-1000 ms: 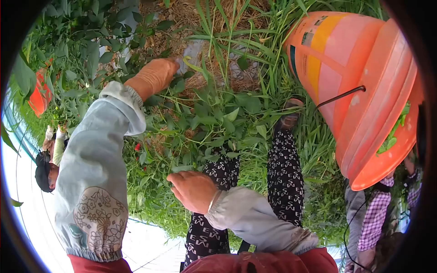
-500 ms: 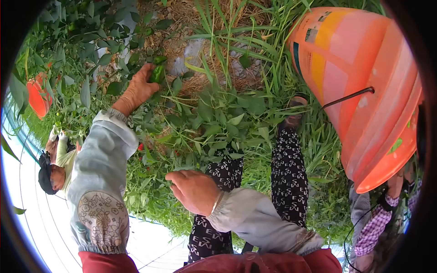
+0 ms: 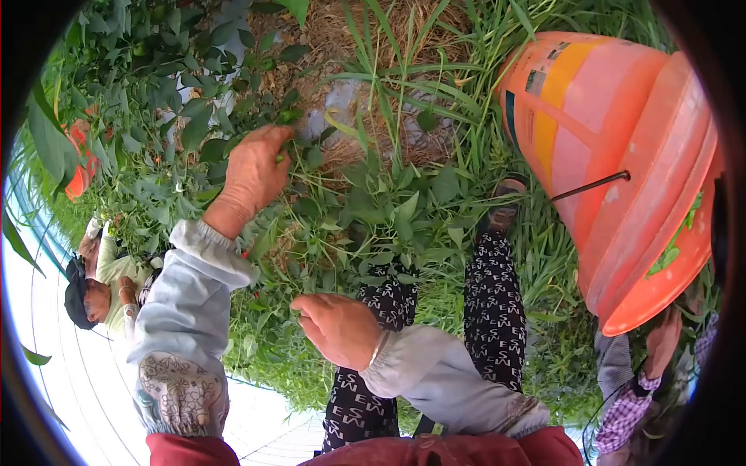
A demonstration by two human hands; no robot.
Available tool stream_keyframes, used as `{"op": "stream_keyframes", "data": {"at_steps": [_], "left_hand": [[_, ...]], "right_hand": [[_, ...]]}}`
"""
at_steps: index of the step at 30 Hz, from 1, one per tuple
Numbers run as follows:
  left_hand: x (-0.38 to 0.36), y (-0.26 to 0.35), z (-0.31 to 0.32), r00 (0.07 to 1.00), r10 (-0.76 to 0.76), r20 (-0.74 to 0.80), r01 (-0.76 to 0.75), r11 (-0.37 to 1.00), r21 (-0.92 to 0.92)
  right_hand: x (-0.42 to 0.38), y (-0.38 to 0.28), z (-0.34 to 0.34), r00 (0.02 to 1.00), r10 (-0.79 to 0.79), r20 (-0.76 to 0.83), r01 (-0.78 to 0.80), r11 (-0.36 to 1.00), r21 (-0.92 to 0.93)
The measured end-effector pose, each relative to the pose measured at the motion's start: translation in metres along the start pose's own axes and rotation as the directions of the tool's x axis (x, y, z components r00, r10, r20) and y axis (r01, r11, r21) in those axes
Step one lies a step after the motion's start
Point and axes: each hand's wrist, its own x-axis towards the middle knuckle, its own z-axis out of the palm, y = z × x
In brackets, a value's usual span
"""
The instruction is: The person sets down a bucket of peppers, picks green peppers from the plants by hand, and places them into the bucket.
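My left hand (image 3: 255, 172) is among the pepper plants, its fingers closed around a green pepper (image 3: 280, 158), most of which is hidden by the fingers. Just beyond the fingertips, another green pepper (image 3: 290, 116) sits among the leaves. Lower down, in front of my legs, my right hand (image 3: 339, 331) is held with its back up and fingers curled together. Whatever may be in that hand is hidden.
On the right leans a large orange bucket (image 3: 622, 155) with a metal handle and green contents at its rim. A person (image 3: 116, 283) in a dark cap works at far left, near an orange-red container (image 3: 79, 175). A checkered sleeve (image 3: 625, 412) shows at lower right.
My left hand has drawn slightly back and right with the green pepper, which is now mostly covered by the fingers. My right hand has hardly moved. The view has shifted a little.
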Motion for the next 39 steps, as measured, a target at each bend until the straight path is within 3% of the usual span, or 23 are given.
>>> {"op": "stream_keyframes", "data": {"at_steps": [2,4,8,13,16,18,19,21,23,25,26,28,29,34,36,38,39], "left_hand": [[0.044,-0.010,0.010,0.988,0.065,0.143,-0.082,0.990,0.115],[0.089,-0.023,0.037,0.894,-0.172,0.414,0.009,0.930,0.368],[0.102,-0.058,0.065,0.860,-0.246,0.447,0.005,0.880,0.475],[0.092,-0.060,0.066,0.825,-0.307,0.474,0.017,0.853,0.522],[0.085,-0.052,0.043,0.874,-0.238,0.422,0.059,0.916,0.396],[0.075,-0.045,0.025,0.965,-0.207,0.160,0.195,0.977,0.091],[0.063,-0.044,0.020,0.964,-0.216,0.153,0.203,0.975,0.095],[0.032,-0.038,0.008,0.992,-0.130,-0.007,0.125,0.968,-0.219],[0.003,-0.010,-0.021,0.970,-0.214,0.120,0.241,0.918,-0.315],[-0.029,0.010,-0.033,0.962,-0.244,0.119,0.271,0.886,-0.375],[-0.045,0.019,-0.037,0.974,-0.213,0.081,0.228,0.893,-0.388],[-0.071,0.035,-0.036,0.992,-0.126,-0.020,0.113,0.942,-0.315],[-0.082,0.039,-0.034,0.987,-0.156,-0.033,0.138,0.938,-0.317],[-0.118,0.059,-0.037,0.962,-0.268,-0.044,0.238,0.911,-0.338],[-0.129,0.086,-0.038,0.970,-0.242,-0.036,0.203,0.876,-0.438],[-0.138,0.093,-0.028,0.949,-0.315,-0.014,0.268,0.831,-0.488],[-0.140,0.094,-0.024,0.880,-0.469,0.067,0.397,0.653,-0.645]], "right_hand": [[0.001,0.001,0.001,1.000,0.001,-0.009,-0.001,1.000,-0.002],[0.002,0.002,0.001,1.000,0.015,-0.026,-0.015,1.000,-0.003],[0.000,0.007,0.000,0.996,0.001,-0.090,-0.003,1.000,-0.018],[-0.001,0.011,0.003,0.998,0.047,-0.031,-0.046,0.999,0.022],[0.001,0.009,0.002,0.998,0.056,-0.017,-0.056,0.998,0.004],[0.003,0.006,0.000,0.998,0.053,-0.026,-0.053,0.999,-0.012],[0.003,0.005,-0.002,0.998,0.050,-0.048,-0.049,0.999,0.021],[0.006,0.002,-0.007,0.996,0.068,-0.060,-0.063,0.994,0.091],[0.009,0.000,-0.013,0.994,0.090,-0.062,-0.079,0.983,0.164],[0.008,0.000,-0.014,0.986,0.152,-0.071,-0.116,0.922,0.369],[0.009,-0.001,-0.015,0.987,0.145,-0.069,-0.110,0.924,0.367],[0.012,-0.002,-0.020,0.970,0.211,-0.122,-0.104,0.810,0.578],[0.012,-0.003,-0.022,0.964,0.235,-0.124,-0.108,0.774,0.624],[0.009,0.000,-0.015,0.971,0.208,-0.119,-0.105,0.817,0.567],[0.008,0.007,-0.004,0.962,0.202,-0.185,-0.078,0.849,0.523],[0.009,0.006,-0.002,0.943,0.194,-0.269,-0.027,0.854,0.520],[0.009,0.005,-0.004,0.935,0.210,-0.284,-0.036,0.856,0.516]]}}
